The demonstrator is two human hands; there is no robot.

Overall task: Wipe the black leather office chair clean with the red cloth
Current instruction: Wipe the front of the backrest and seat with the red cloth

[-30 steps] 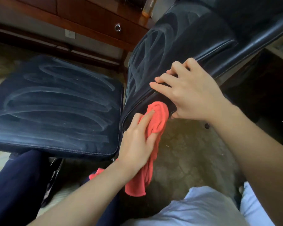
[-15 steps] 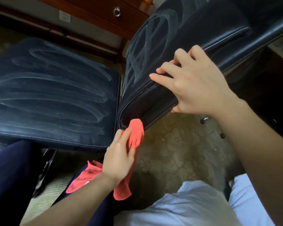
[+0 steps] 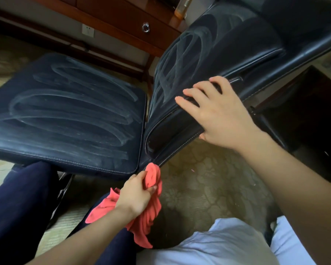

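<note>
Left hand [image 3: 136, 195], at 6 o'clock, has its fingers clenched round the red cloth [image 3: 152, 175], whose bunched top touches the black leather office chair [image 3: 65, 115] where seat meets backrest, while right hand [image 3: 221, 117], at 3 o'clock, clasps the backrest's side edge, fingers over, thumb beneath.
</note>
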